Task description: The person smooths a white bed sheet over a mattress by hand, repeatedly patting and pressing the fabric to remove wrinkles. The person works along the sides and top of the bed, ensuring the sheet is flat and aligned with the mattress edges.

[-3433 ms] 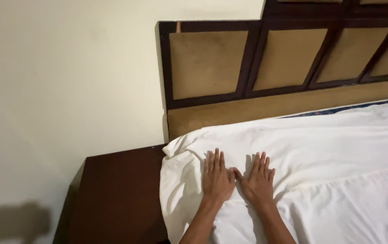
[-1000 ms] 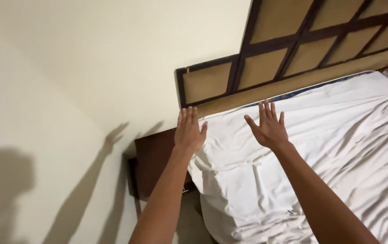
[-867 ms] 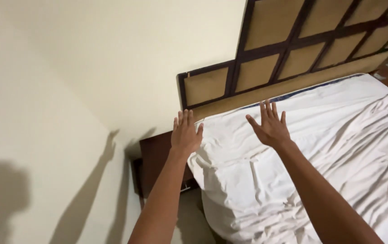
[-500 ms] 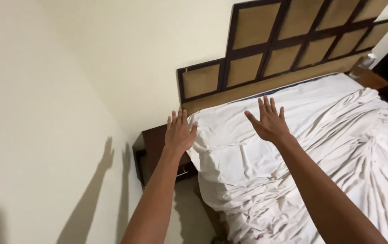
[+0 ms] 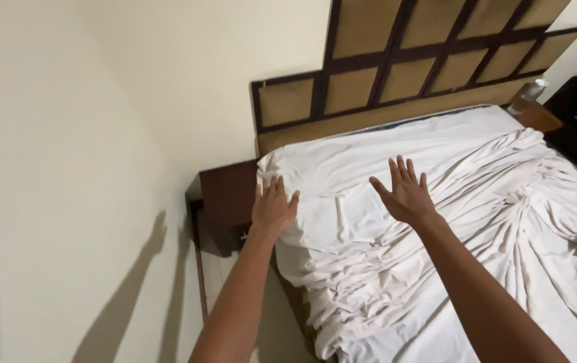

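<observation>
A white, heavily wrinkled sheet (image 5: 450,202) covers the bed. My left hand (image 5: 274,207) is raised with fingers spread over the sheet's near left corner, at the bed's edge. My right hand (image 5: 404,191) is also spread flat, palm down, above the sheet further toward the middle. Neither hand holds anything. I cannot tell whether the palms touch the cloth.
A dark wooden headboard (image 5: 396,74) with tan padded panels stands against the cream wall. A dark bedside table (image 5: 228,195) sits left of the bed. Another small table with a clear bottle (image 5: 530,91) is at the far right.
The view has pulled back and swung right, showing more of the bed. Both hands left the sheet where they lay side by side, moved apart and now hover spread.
</observation>
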